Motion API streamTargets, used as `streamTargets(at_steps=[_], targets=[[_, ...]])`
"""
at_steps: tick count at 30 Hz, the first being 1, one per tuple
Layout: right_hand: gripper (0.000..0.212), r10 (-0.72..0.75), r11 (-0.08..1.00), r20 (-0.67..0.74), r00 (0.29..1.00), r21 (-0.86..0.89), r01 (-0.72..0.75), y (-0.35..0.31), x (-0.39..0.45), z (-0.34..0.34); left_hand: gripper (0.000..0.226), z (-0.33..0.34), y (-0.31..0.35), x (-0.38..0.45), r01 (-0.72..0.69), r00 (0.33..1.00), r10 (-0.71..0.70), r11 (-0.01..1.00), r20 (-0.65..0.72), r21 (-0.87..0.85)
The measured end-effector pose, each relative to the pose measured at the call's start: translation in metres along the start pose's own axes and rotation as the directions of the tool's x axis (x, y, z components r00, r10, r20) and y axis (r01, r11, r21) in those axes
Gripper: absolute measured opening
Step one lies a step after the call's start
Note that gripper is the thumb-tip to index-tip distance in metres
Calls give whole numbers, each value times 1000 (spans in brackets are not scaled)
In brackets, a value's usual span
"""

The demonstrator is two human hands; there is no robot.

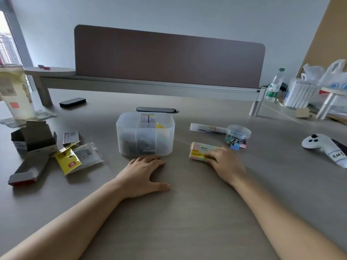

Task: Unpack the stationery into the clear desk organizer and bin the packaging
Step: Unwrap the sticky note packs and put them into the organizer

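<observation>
The clear desk organizer (145,135) stands in the middle of the desk with small boxes and dark items inside its compartments. My left hand (143,173) lies flat on the desk just in front of it, fingers apart, holding nothing. To the right, my right hand (225,163) rests on the near end of a pastel sticky-note pack (201,152), fingers curled onto it. Behind the pack stand a clear round tub of binder clips (238,136) and a long clear pen packet (207,127). Empty packaging (75,158) lies at the left: yellow-and-clear bags and opened grey cartons (32,141).
A tall drink cup (16,92) stands at the far left, a black case (72,102) behind the packaging. A brown divider panel (169,57) closes the back. At the right lie a white plush toy (326,149), a water bottle (274,85) and plastic bags (319,79).
</observation>
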State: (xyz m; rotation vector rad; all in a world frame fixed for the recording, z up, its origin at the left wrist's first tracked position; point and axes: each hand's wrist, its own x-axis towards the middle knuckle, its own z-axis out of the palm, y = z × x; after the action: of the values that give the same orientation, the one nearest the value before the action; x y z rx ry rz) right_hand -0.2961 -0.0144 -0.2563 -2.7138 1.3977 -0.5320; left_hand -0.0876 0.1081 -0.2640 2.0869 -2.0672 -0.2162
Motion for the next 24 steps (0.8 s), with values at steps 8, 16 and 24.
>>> streamTargets(at_steps=[8,16,24], targets=[[17,190,818,-332,924,574,38,-32,-8,-18,66,-8,9,2,11,971,-117,895,-210,-446],[24,283,206,117,952,962,-179,-85,-5,-10,12,-21,24,-1,-23,961,-271,124,-56,-992],[17,133,255,93,987,959,-125,-106,1,3,10,-34,0,-14,-51,898,-436,41,-63,-998]])
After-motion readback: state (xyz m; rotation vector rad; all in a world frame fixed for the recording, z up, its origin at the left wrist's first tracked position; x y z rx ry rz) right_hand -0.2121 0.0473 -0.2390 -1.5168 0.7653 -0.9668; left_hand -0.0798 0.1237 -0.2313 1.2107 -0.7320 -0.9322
